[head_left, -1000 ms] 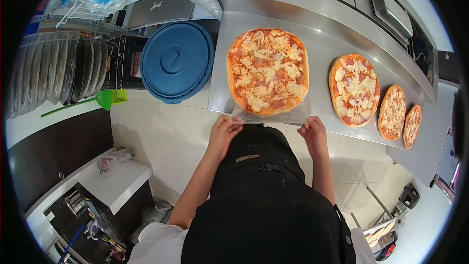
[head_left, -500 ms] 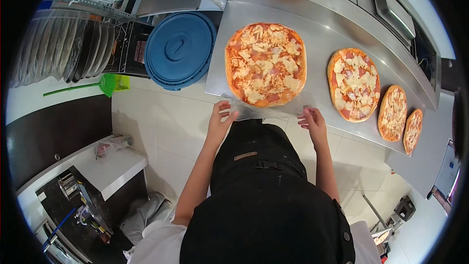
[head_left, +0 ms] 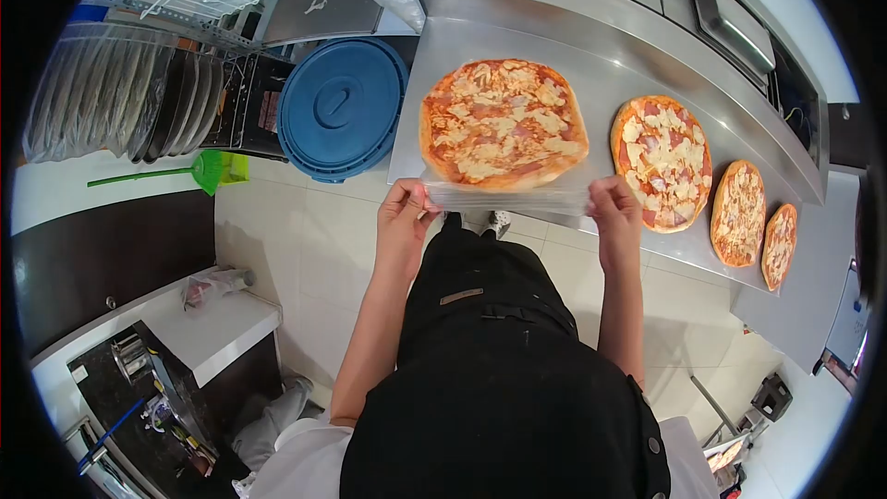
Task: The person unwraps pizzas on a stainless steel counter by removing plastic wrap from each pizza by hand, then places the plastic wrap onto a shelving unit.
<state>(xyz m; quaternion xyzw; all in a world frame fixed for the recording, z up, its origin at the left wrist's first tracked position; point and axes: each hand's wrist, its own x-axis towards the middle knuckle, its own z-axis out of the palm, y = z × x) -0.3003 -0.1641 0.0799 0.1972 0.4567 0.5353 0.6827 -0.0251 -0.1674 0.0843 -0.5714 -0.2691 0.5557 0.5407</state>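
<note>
A large pizza topped with cheese and ham lies at the left end of the steel counter, its near edge by the counter's front. Clear plastic film stretches in a taut band along that near edge; whether it is a bag around the whole pizza I cannot tell. My left hand pinches the film's left end, and my right hand pinches its right end. Just beyond my right hand lies a second pizza. Two smaller-looking pizzas, one nearer and one farther, follow along the counter.
Left of the counter stands a bin with a blue lid. Round pans stand on edge in a rack at far left, above a green broom. A steel unit with a handle runs behind the counter.
Both hands have closed on the film, moving slightly outward, and the right hand has risen. The film is now pulled taut, and the large pizza looks wider and shorter from here.
</note>
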